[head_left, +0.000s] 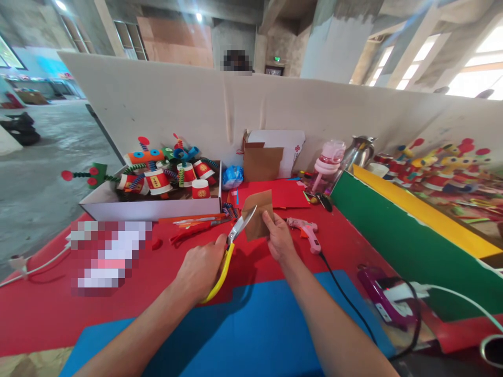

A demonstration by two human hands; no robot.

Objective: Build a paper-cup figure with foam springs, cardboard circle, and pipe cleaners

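Observation:
My left hand [203, 269] is wrapped around the yellow handles of a pair of scissors [226, 268]. The metal blades are parted and point up and to the right, at the left edge of a piece of brown cardboard [258, 214]. Whether the blades have cut into it I cannot tell. My right hand [280, 236] pinches the cardboard at its right side, thumb on the near face, holding it upright above the red table covering. Just right of that hand lies a pink hot glue gun [308, 230] with a black cord.
A white box [153, 210] at left holds several paper-cup figures [157, 180]. A blue sheet [243, 330] lies in front of me. At right are a green panel [393, 235], a purple power strip [387, 298] and a pink bottle [327, 165]. A white partition [176, 110] stands behind.

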